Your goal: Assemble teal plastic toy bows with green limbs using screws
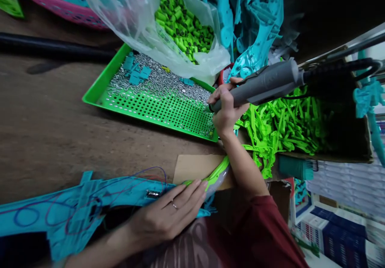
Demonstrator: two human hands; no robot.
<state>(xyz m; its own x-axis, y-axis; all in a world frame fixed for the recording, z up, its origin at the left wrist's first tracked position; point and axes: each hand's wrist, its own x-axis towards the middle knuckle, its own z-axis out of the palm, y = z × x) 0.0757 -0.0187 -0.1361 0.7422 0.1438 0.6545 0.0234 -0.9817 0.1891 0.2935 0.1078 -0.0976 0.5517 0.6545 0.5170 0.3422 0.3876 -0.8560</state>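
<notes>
A grey electric screwdriver (pixel 264 82) is wrapped in the fingers of my right hand (pixel 227 109), its tip end over the right part of a green perforated tray (pixel 150 113) of small silver screws (pixel 162 84). My left hand (pixel 168 214), with a ring on one finger, lies nearly flat with fingers stretched over a green and grey curved part (pixel 217 177). That part rests at the right end of a long blue plastic shell (pixel 120 191). Thin blue and red wires (pixel 27 216) loop across the shell, and a small metal piece (pixel 154 193) sits in it.
Behind the tray, a plastic bag (pixel 126 15) holds green cylindrical pieces (pixel 183 23). Blue parts (pixel 255 23) are heaped at the back. Green parts (pixel 285 123) fill a cardboard box at right. A cardboard piece (pixel 192 165) lies on the brown table (pixel 54 139); a pink basket (pixel 60 9) stands back left.
</notes>
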